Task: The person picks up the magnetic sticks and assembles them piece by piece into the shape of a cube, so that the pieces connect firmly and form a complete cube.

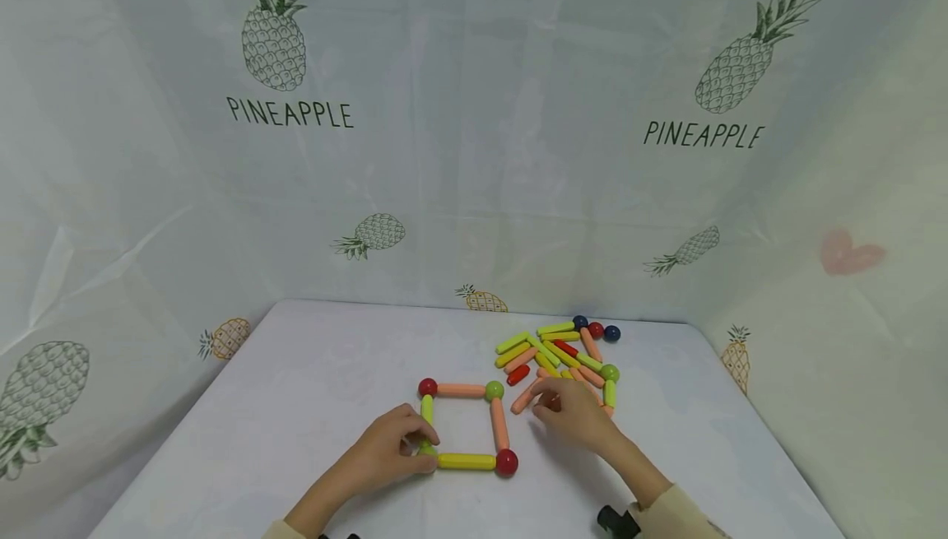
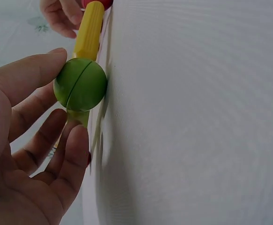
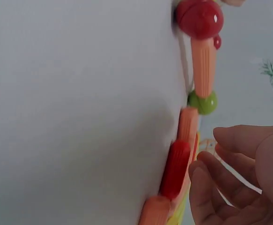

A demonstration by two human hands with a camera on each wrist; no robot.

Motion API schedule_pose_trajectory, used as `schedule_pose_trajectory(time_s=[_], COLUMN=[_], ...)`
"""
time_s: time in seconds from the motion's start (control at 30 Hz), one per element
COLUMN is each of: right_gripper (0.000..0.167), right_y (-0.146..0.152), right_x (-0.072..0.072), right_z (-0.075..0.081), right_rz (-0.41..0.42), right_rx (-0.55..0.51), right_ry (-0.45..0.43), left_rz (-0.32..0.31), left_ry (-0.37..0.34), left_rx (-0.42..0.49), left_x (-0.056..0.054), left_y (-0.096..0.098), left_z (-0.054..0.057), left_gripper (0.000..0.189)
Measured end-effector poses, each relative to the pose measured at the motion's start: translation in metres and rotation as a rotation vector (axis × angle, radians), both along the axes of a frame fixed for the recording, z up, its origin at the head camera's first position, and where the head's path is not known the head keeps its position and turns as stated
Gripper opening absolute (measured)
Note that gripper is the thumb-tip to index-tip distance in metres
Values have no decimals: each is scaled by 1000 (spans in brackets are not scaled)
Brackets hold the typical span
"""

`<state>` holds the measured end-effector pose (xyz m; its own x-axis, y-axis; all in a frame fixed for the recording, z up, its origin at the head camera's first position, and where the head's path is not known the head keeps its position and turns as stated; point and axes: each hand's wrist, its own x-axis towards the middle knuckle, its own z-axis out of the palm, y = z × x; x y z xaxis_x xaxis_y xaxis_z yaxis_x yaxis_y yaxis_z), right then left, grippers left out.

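Note:
A square of rods and balls lies on the white table. Its near left corner is a green ball (image 2: 80, 84), which my left hand (image 1: 381, 448) holds between thumb and fingers. From that ball a yellow rod (image 1: 467, 462) runs to a red ball (image 1: 507, 462), and a light green rod (image 1: 426, 409) to another red ball (image 1: 427, 388). Salmon rods (image 1: 462, 391) (image 1: 500, 425) meet at the far right green ball (image 1: 494, 390). To the right of the square, my right hand (image 1: 581, 415) hovers by the loose rods, fingers loosely bent and holding nothing. Nearest its fingertips is a salmon rod (image 1: 526, 397).
Several loose green, yellow and salmon rods are heaped at the back right, with a short red rod (image 1: 518, 375) at their left. Behind the heap sit a dark blue ball (image 1: 611, 333) and a red ball (image 1: 596, 330). A pineapple-print cloth (image 1: 474, 177) hangs behind the table (image 1: 333, 358).

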<state>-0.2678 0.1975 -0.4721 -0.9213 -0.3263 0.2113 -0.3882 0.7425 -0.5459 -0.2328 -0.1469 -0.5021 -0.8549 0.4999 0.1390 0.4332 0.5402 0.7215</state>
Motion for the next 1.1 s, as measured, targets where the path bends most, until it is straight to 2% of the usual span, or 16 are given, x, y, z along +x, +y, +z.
schedule_pose_trajectory(time_s=[0.2,0.33,0.63,1.1], right_gripper=[30,27,24,20], right_y=[13,17,23,23], right_x=[-9,-14,-15,-17], right_z=[-4,-9,-11,-16], right_rz=[-57,-75,4,43], right_rx=[81,138,251,251], right_ry=[17,22,133,142], left_rz=[-12,-4,25,28], left_ry=[-34,-58,-93,-126], left_rx=[55,79,67,75], left_x=[2,3,1,-2], left_y=[-2,-2,-2,-4], left_z=[0,2,0,-2], left_gripper=[27,28,29,28])
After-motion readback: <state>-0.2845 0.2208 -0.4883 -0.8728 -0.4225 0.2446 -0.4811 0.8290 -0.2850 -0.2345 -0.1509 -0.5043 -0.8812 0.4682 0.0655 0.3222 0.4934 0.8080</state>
